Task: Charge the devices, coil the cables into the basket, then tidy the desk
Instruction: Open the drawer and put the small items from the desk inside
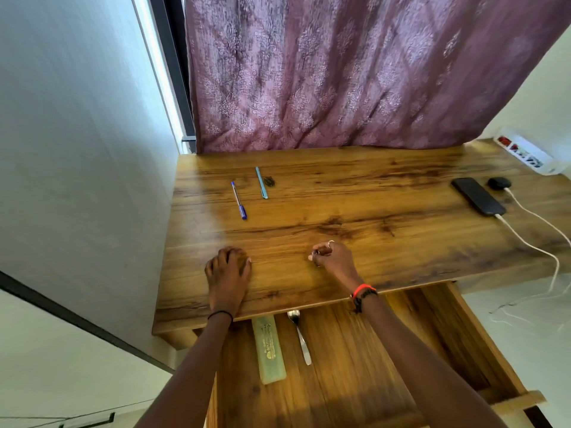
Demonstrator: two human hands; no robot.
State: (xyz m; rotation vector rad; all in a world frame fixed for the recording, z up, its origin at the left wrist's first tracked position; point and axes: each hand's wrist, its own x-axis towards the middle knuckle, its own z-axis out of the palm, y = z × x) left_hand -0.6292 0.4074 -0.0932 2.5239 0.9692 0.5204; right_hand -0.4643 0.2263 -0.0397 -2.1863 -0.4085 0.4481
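Half done, apparently. Note phone (477, 196) on white cable (525, 239) at desk (340, 196) right edge; left hand (228, 267) flat, relaxed, at front edge; right hand (332, 257) pinching small metallic item (314, 253). Gather blue pen (239, 200), teal pen (261, 182) from far left into open drawer (370, 350).

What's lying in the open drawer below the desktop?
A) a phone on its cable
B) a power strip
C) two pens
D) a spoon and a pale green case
D: the spoon and the pale green case lie in the drawer, while the blue pen, the teal pen and the phone sit up on the desktop.
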